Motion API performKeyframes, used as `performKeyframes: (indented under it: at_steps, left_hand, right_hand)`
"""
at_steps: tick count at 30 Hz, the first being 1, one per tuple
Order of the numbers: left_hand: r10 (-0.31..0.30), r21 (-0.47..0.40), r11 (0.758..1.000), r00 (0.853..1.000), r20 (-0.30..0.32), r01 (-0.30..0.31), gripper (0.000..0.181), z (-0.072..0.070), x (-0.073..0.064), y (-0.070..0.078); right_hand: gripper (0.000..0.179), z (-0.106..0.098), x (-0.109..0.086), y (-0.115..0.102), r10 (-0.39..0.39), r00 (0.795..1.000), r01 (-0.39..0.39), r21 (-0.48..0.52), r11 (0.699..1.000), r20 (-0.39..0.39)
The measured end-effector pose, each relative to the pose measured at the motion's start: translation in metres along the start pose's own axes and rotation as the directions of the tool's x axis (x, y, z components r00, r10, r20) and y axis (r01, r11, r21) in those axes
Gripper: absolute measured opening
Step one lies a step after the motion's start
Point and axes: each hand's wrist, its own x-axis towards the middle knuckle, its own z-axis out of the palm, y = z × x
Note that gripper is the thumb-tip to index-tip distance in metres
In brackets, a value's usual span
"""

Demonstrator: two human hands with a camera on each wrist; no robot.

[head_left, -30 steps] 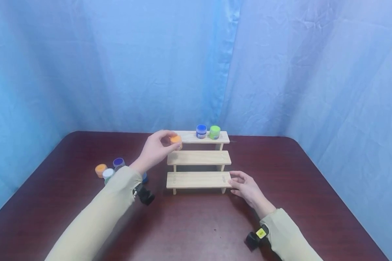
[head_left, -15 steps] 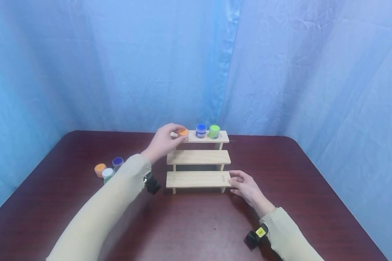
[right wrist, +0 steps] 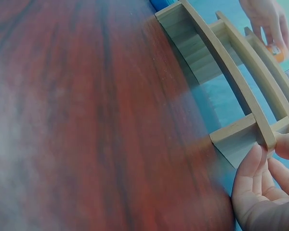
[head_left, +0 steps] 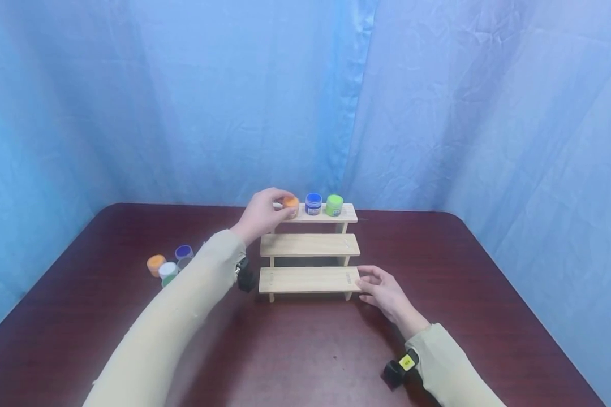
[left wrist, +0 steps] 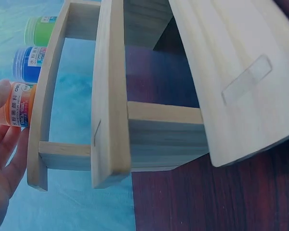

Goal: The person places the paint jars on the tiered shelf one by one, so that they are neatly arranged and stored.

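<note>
A glossy, dark reddish-brown desk (head_left: 305,345) fills the foreground. On it sits a three-tier wooden stand (head_left: 308,245); the grip of the right hand (head_left: 385,294) pinches the right end of its lowest board (head_left: 302,280). The stand looks stiff but light, so a hold at that end should steady it. To the left, loose jars (head_left: 168,269) cluster on the desk, partly hidden by the left sleeve (head_left: 183,305). Farther back, over the left part of the top board (head_left: 348,213), the grip of the left hand (head_left: 262,216) pinches an orange jar (head_left: 291,206), roughly upright, near the blue jar (head_left: 313,205) and green jar (head_left: 334,206). It seems light, rigid and possibly slippery, best held by its sides below the lid. Behind hangs a blue curtain (head_left: 193,102).
</note>
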Motion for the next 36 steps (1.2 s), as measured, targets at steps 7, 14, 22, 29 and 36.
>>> performKeyframes:
  at_steps: [7, 14, 22, 29, 36]
  left_hand:
    - [-0.019, -0.005, 1.0, 1.0, 0.0, 0.019, 0.031, 0.003, 0.003, 0.0]
    - [-0.052, -0.026, 0.998, 0.998, -0.024, 0.052, 0.034, 0.008, 0.005, 0.0]
    - [-0.064, -0.016, 0.998, 0.997, -0.04, 0.064, 0.034, 0.009, 0.006, 0.0]
    - [-0.081, -0.032, 0.996, 0.996, -0.042, 0.079, 0.034, 0.011, 0.007, -0.001]
    - [-0.061, -0.019, 0.998, 0.998, -0.004, 0.061, 0.042, 0.008, 0.008, 0.001]
  right_hand:
    - [0.043, -0.001, -0.002, 0.0, -0.004, 1.0, 0.004, 0.009, 1.0, 0.003]
    - [0.043, -0.002, -0.005, -0.001, -0.009, 1.0, 0.009, 0.011, 1.0, 0.003]
    - [0.044, 0.0, -0.006, 0.0, -0.014, 1.0, 0.014, 0.02, 1.0, 0.004]
    - [0.044, 0.0, -0.005, -0.001, -0.017, 1.0, 0.016, 0.025, 1.0, 0.005]
    - [0.044, -0.001, -0.006, -0.001, -0.016, 1.0, 0.016, 0.028, 0.999, 0.004]
